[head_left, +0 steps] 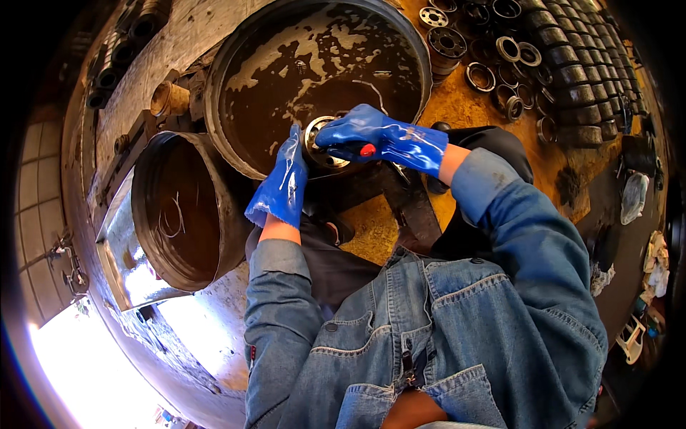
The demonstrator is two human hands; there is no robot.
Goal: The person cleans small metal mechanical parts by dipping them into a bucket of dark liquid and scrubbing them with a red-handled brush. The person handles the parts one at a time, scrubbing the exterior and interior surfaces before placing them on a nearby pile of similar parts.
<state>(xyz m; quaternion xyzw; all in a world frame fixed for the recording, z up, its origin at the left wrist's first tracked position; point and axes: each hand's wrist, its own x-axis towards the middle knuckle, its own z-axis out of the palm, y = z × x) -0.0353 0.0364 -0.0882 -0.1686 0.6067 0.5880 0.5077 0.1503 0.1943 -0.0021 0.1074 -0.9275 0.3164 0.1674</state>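
Blue rubber gloves cover both my hands. My left hand (288, 168) grips the left edge of a round metal part (326, 161), a pale ring with holes, held at the near rim of a large round basin (211, 100). My right hand (364, 134) is closed over the part from the right. From its fist shows the red end of a dark-handled tool (367, 150); the tool's working end is hidden by the glove. Brown liquid with patches of foam (314, 43) fills the basin. A thin bent wire or hose (373, 91) sticks up beyond my right hand.
A rusty drum (232, 214) with dark liquid and a wire loop stands at the left. Near it is a tan cup-shaped container (170, 99). Several metal rings (480, 76) lie on the orange floor at the right, beside stacked dark cylinders (575, 79).
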